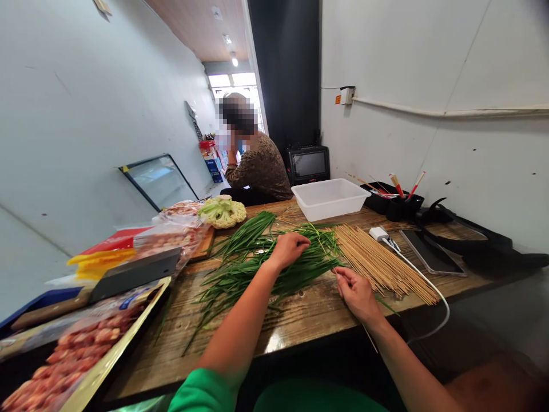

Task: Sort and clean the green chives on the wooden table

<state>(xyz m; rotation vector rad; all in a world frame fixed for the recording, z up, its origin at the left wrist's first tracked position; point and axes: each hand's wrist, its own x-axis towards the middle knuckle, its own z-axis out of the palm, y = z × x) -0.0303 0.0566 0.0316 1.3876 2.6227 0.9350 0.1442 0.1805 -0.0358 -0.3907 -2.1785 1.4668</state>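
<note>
Long green garlic chives (240, 286) lie in a loose pile across the middle of the wooden table. Over this pile is my left hand (291, 249), its fingers curled together; what they pinch, if anything, is hidden. My right hand (354, 292), at the pile's right edge, is closed on a thin bamboo skewer (369, 339). The skewer's tip shows by the thumb and its other end sticks out below the wrist. Just beyond this hand a broad bundle of bamboo skewers (381, 260) is spread on the table.
A white plastic tub (330, 200) stands at the back. On the left are cauliflower (223, 212), a cleaver (137, 273) and packed meat (86, 349). On the right lie a charger (379, 233), a tablet-like device (432, 252) and a black bag (476, 234). A person (257, 166) sits beyond the table.
</note>
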